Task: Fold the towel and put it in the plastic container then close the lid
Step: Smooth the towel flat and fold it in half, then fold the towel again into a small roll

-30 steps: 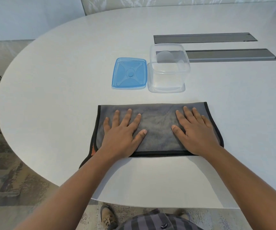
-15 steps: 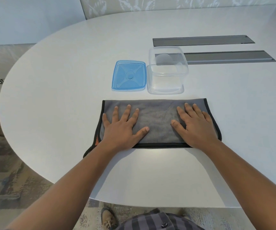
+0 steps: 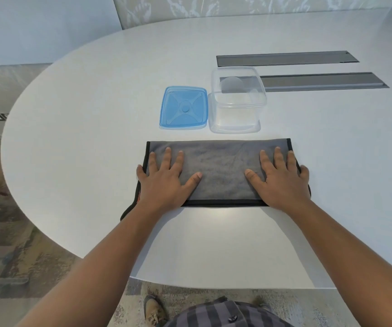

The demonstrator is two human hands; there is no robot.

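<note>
Head view shows the left hand [image 3: 166, 182] and right hand [image 3: 282, 182] pressed flat, fingers spread and gripping nothing, on opposite ends of the folded grey towel [image 3: 221, 171] on the white table [image 3: 84, 138]. Just beyond it stand the clear container [image 3: 236, 114], open, and its blue lid [image 3: 183, 107], side by side.

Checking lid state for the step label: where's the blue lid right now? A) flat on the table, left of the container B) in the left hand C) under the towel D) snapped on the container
A: the blue lid lies flat on the table, just left of the open, empty clear container; both hands press flat on the towel.
</note>
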